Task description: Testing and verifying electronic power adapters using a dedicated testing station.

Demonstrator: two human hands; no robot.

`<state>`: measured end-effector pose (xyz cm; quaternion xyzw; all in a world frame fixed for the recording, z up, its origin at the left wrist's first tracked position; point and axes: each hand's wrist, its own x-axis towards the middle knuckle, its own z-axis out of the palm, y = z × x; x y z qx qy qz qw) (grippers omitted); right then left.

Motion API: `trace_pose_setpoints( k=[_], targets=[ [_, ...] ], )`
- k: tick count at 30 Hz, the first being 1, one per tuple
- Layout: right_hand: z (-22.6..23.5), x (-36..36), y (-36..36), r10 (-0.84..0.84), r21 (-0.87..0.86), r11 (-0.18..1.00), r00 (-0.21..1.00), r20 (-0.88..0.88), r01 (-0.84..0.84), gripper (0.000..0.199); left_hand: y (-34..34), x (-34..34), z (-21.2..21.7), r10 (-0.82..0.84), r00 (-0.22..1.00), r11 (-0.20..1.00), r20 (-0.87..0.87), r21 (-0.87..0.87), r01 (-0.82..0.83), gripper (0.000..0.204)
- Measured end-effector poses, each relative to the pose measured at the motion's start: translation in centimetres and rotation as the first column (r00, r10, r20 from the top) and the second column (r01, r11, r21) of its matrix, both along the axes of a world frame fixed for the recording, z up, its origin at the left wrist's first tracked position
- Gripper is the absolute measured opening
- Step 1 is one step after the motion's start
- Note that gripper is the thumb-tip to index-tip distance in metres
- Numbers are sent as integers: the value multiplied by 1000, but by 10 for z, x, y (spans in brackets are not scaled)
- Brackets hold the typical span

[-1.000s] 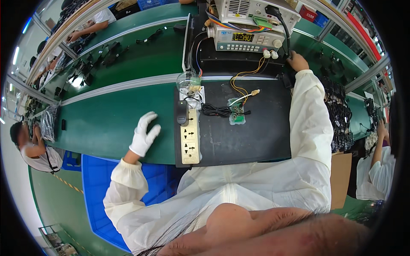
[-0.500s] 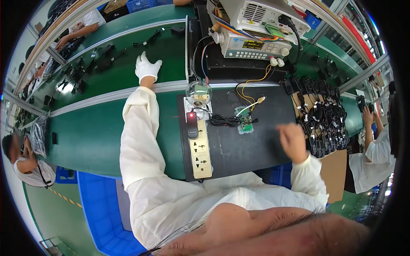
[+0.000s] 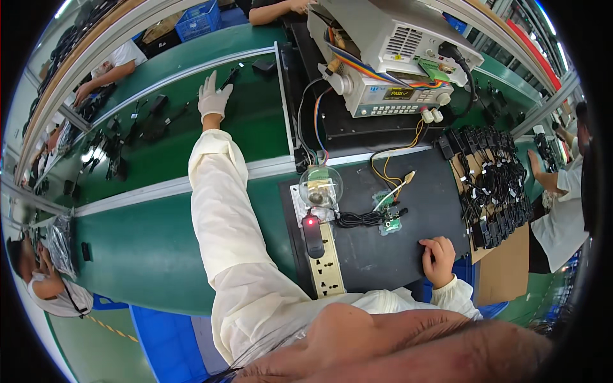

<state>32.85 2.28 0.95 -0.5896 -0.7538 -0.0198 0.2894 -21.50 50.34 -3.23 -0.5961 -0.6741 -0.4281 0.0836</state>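
My left hand (image 3: 214, 101), in a white glove, reaches out over the green belt (image 3: 255, 105) with its fingers spread. Its fingertips are beside a black cable with a white tag (image 3: 231, 76); whether they touch it I cannot tell. My bare right hand (image 3: 438, 262) rests at the near right of the black mat (image 3: 377, 268), fingers curled in and nothing visible in them. Between my arms, a black power adapter (image 3: 313, 237) with a red light sits on a cream power strip (image 3: 328, 273). Its coiled cord (image 3: 357, 219) runs to a small green circuit board (image 3: 390, 225).
A clear round bulb (image 3: 320, 185) stands behind the adapter. Stacked test instruments (image 3: 402, 96) with wires are at the back. Rows of black adapters (image 3: 488, 185) lie on cardboard at right. More adapters (image 3: 115, 143) lie along the belt. Co-workers are at both sides.
My left hand has reached farther out, toward the tagged cable. My right hand has drawn back to the mat's near edge. The instrument's screen reads differently, and the view has shifted.
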Motion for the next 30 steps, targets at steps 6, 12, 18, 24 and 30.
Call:
trace_pose_setpoints(
  k=[6, 12, 18, 24, 30],
  targets=[
    [4, -1, -7, -33, 23, 999, 999, 4, 33, 22, -12, 50, 24, -37, 991, 855, -126, -518, -34, 58],
    [10, 5, -4, 69, 0, 998, 988, -140, -70, 21, -52, -7, 3, -123, 793, 986, 596, -20, 168, 44],
    [39, 30, 6, 140, -66, 971, 770, -623, -230, 17, -219, 83, 137, -456, -13, 749, 890, 392, 534, 28],
    [109, -32, 21, 375, -58, 602, 345, -860, -797, 29, -423, 157, 162, -472, -423, 568, 773, 634, 525, 15],
    [102, -108, -15, 397, -11, 74, 39, -917, -997, 61, -579, 233, 132, -624, 275, 483, 731, 84, 872, 19]
  ],
)
